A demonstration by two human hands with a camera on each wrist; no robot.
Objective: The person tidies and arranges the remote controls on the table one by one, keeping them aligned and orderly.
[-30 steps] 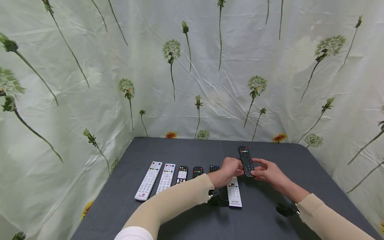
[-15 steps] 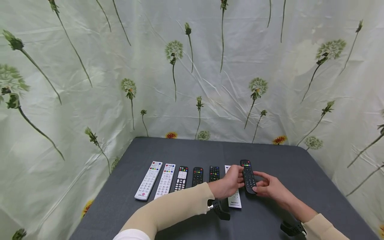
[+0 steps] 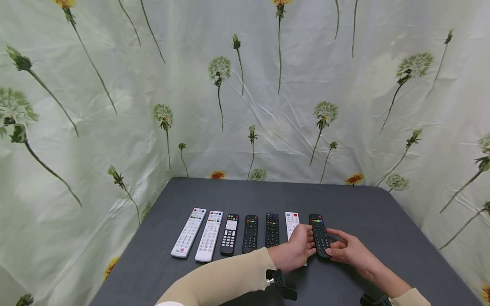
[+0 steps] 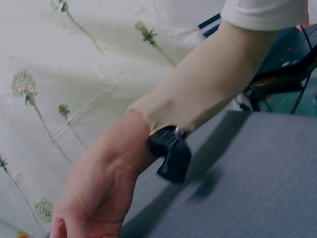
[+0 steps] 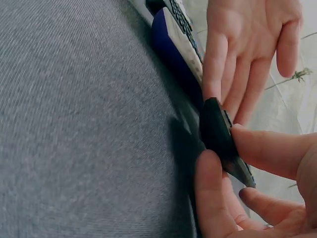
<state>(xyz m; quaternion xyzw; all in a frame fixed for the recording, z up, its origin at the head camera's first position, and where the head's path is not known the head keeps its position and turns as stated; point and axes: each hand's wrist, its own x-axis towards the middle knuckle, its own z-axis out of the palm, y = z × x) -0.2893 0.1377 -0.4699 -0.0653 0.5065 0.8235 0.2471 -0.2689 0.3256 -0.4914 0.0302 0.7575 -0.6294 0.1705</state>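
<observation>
My right hand (image 3: 354, 254) pinches a black remote control (image 3: 319, 236) between thumb and fingers at the right end of a row of remotes. In the right wrist view this black remote (image 5: 218, 130) is tilted, slightly above the dark tabletop. My left hand (image 3: 294, 251) has its fingers extended, their tips at the remote's left side; the right wrist view shows its open palm. Partly hidden behind the left hand lies a white remote (image 3: 292, 222). In the left wrist view, the left hand (image 4: 101, 178) is cut off at the bottom, so its fingertips are out of sight.
Further left lie two long white remotes (image 3: 189, 233), a black one with pale buttons (image 3: 229, 234) and two dark ones (image 3: 272, 229), roughly side by side. They rest on a dark grey table (image 3: 229, 193). A flower-printed curtain (image 3: 245, 85) hangs behind it.
Both hands have come nearer the body, and the black remote has moved down toward the tabletop with the right hand. The left fingers have straightened. More of the row now shows.
</observation>
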